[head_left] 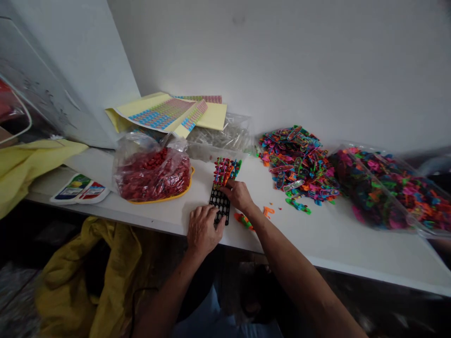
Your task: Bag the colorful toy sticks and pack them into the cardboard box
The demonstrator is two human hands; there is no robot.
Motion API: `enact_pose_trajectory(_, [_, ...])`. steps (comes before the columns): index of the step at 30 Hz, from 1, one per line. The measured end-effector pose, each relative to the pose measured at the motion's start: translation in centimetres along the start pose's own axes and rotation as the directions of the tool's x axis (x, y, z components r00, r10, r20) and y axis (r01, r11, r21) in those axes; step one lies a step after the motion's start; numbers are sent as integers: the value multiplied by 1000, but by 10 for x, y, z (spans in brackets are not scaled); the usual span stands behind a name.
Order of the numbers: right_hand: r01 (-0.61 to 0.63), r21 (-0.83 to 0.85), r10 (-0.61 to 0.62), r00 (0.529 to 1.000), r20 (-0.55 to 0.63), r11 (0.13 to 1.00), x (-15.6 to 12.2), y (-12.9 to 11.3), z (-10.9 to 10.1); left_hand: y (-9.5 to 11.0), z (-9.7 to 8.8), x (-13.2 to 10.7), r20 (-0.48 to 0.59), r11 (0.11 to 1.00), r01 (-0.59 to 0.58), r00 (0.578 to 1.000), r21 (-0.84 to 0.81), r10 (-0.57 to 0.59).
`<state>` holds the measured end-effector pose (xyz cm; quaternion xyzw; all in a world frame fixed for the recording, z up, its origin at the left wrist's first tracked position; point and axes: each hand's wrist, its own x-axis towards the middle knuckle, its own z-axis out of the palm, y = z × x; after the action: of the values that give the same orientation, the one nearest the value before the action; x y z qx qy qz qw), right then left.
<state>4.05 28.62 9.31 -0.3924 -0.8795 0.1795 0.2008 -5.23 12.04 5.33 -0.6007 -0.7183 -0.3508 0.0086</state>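
Note:
A black rack (221, 205) with rows of holes lies on the white table between my hands. Small colourful toy skateboards (222, 170) stand close together in its far end. My left hand (202, 229) grips the rack's near left corner, with the thumb and index finger against it. Bent over the rack's middle, my right hand (239, 195) has its fingers closed just beside an orange piece; what sits between the fingertips is hidden. Under my right wrist lies a green and orange toy skateboard (244, 221). An orange plastic piece (268, 211) is to its right.
A clear bag of red parts (153, 173) stands on a yellow-rimmed tray (165, 199) at left. Sticker sheets (165, 112) lie behind, near a bag of clear pieces (225, 134). Right are a skateboard heap (299, 162) and a bag of colourful parts (391, 188). The table edge (324, 263) is near.

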Motion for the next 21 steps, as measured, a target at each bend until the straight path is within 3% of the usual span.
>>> enact_pose_trajectory(5, [12,26,-13,999,29,1000,-7,-5,-1,0,-2,-1,-4,1000,-16,1000,7,16])
enact_pose_trajectory(8, [52,119,-51,999,-12,992,-23,-1,-20,0,-1,-1,-22,1000,-19,1000,9,19])
enact_pose_trajectory(10, [-15,120,28,994,-107,993,-40,11,-44,0,-1,-2,-25,1000,-22,999,6,22])
enact_pose_trajectory(12, [-182,-9,179,973,-148,983,-59,29,-72,-1,0,-2,-21,1000,-26,999,3,26])
enact_pose_trajectory(14, [-327,-208,320,945,-67,922,-80,47,-96,-1,1,-2,-21,1000,-26,999,7,26])
enact_pose_trajectory(16, [-387,-325,410,912,3,863,-100,60,-109,-1,1,-2,-27,1000,-28,999,14,28])
enact_pose_trajectory(18, [-393,-333,422,906,17,857,-117,63,-109,-1,1,-2,-37,999,-32,999,22,32])
enact_pose_trajectory(21, [-334,-240,341,940,-15,911,-137,52,-92,1,0,-2,-47,999,-39,998,28,40])
